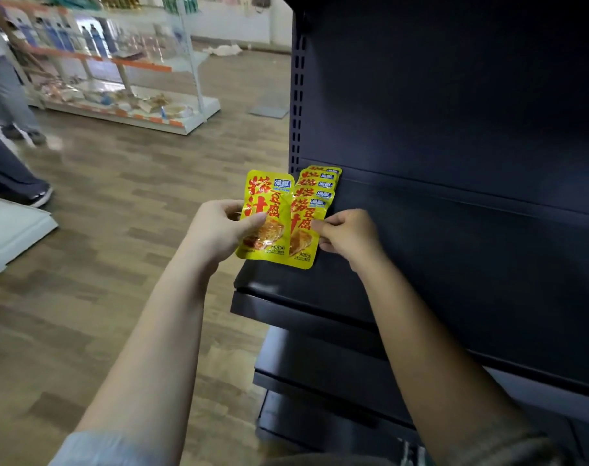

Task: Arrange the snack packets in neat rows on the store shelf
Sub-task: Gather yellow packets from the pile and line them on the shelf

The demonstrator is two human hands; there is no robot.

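At shelf's left end: overlapping row of yellow snack packets (315,193) runs from the back panel toward the front edge of the dark shelf (454,250). Right hand (348,235) pinches the right edge of the front packet (303,235) in that row. Left hand (219,230) pinches a separate packet (264,216) (thumb on its face), held just left of the row, past the shelf's end. Background: white shelving unit (118,62), wood floor (118,196), another person's legs (3,95).
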